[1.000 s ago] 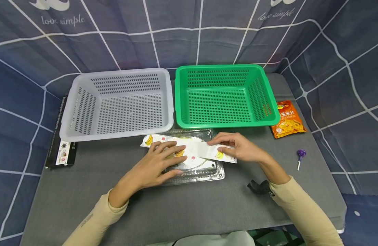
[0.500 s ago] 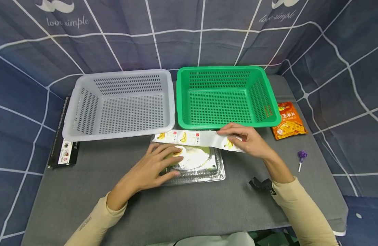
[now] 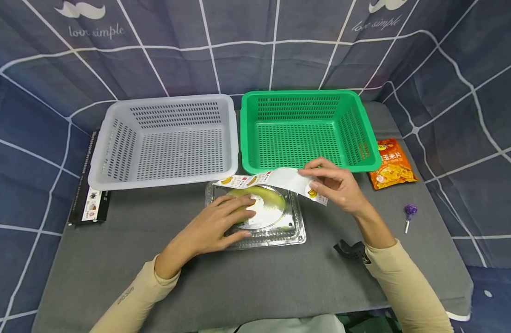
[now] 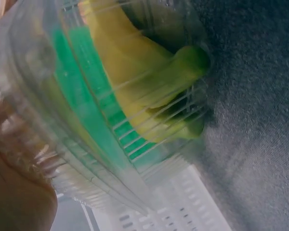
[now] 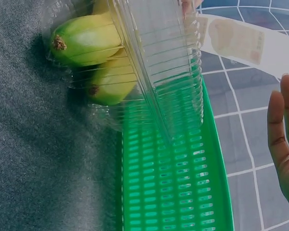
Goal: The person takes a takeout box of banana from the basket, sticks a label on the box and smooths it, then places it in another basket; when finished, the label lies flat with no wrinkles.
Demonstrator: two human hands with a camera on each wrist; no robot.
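Note:
A clear plastic clamshell box [image 3: 280,239] lies on the grey tabletop, with green-yellow bananas [image 4: 135,62] inside. My left hand [image 3: 215,224] rests on its lid, fingers spread and nearly straight, partly over a white patch [image 3: 261,212] there. Between thumb and fingers, my right hand [image 3: 338,189] pinches the right end of a strip of banana labels [image 3: 286,178]. The strip slants across the box's far edge, bowed up in the middle, and its left end lies near the grey basket. In the right wrist view the strip [image 5: 245,41] appears beyond the box, left of my fingers.
Behind the box stand a light grey basket [image 3: 163,181] and a green basket [image 3: 309,170], side by side. An orange snack bag [image 3: 391,164] and a purple lollipop [image 3: 411,210] lie at the right. A black box [image 3: 82,203] sits at the left, beside the grey basket.
The right hand has lifted the label strip off the lid and moved it away and slightly right, uncovering more of the lid and bananas. The left hand stays on the box.

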